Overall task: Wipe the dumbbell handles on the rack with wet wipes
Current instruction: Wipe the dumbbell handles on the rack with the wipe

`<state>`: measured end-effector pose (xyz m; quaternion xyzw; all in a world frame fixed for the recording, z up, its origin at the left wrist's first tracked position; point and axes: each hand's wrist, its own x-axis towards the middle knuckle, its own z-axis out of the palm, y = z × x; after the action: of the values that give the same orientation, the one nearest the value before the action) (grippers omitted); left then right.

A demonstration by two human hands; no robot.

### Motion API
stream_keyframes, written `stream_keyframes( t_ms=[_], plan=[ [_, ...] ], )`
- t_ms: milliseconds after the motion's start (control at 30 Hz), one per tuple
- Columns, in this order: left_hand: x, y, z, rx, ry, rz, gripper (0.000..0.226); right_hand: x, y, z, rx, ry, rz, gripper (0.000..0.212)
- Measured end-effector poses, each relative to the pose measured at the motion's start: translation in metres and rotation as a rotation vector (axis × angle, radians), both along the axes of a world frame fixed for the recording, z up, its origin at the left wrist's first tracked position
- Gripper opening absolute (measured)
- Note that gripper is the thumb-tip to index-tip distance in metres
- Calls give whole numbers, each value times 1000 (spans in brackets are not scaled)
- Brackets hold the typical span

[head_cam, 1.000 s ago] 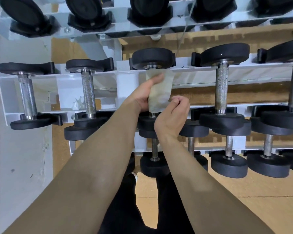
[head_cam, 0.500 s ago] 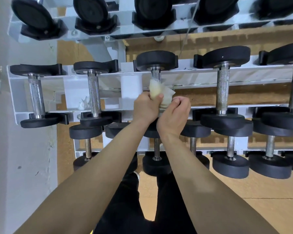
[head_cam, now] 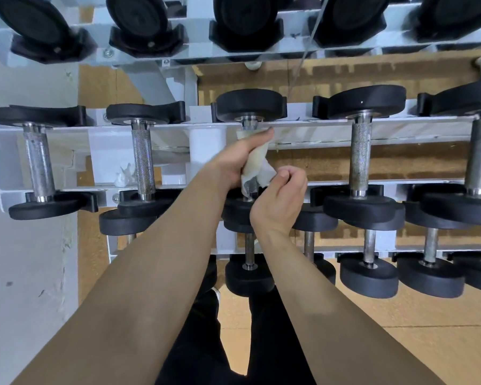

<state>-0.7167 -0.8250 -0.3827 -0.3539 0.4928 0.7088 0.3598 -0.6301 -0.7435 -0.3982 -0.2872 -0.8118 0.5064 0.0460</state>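
Head view looks down on a white rack of black dumbbells. On the middle shelf the left hand is curled tight round a wet wipe wrapped about the handle of the centre dumbbell — thumb up near the far weight, a short strip of metal showing below the fist. The right hand sits just beside the wipe's lower flap, fingers curled in — whether it pinches the flap cannot be told. A bare-handled dumbbell rests to the right
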Motion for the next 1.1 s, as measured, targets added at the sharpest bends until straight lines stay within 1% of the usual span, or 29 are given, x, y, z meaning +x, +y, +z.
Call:
stream_keyframes(
  t_ms=[67,133,167,233,300,333,400,467,633,733,800,900,967,1033,1100],
  plan=[
    [-8,0,-1,-5,83,92,23,0,0,-2,10,12,-1,18],
    [-16,5,-3,-98,142,156,14,0,0,-2,23,20,4,19],
    [-18,9,-2,-166,160,176,15,0,0,-2,31,28,11,18],
    [-15,19,-3,-363,171,180,32,1,1,-3,48,39,22,19],
    [-8,30,-1,-619,173,82,46,0,1,-3,47,37,13,22],
    [-3,33,-1,-702,171,23,48,0,1,-4,42,36,5,23],
    [8,35,-5,-743,149,-56,50,1,1,-3,34,30,-5,22],
    [18,33,-10,-728,128,-95,53,0,0,-1,31,27,-2,21],
    [29,16,-10,-594,125,-259,45,1,0,-1,31,19,4,19],
    [23,12,-9,-470,122,-152,41,1,1,-1,20,11,7,19],
    [11,14,-4,-422,129,-57,33,1,1,-2,17,8,13,20],
    [-9,11,1,-210,176,87,23,2,2,-3,35,13,22,20],
    [-15,6,1,-135,204,98,23,2,2,-3,44,18,24,21],
    [-14,0,1,-156,239,43,28,1,1,-3,44,14,26,21],
    [-9,-5,2,-221,297,-44,32,0,1,-1,39,-4,24,20]
  ],
)
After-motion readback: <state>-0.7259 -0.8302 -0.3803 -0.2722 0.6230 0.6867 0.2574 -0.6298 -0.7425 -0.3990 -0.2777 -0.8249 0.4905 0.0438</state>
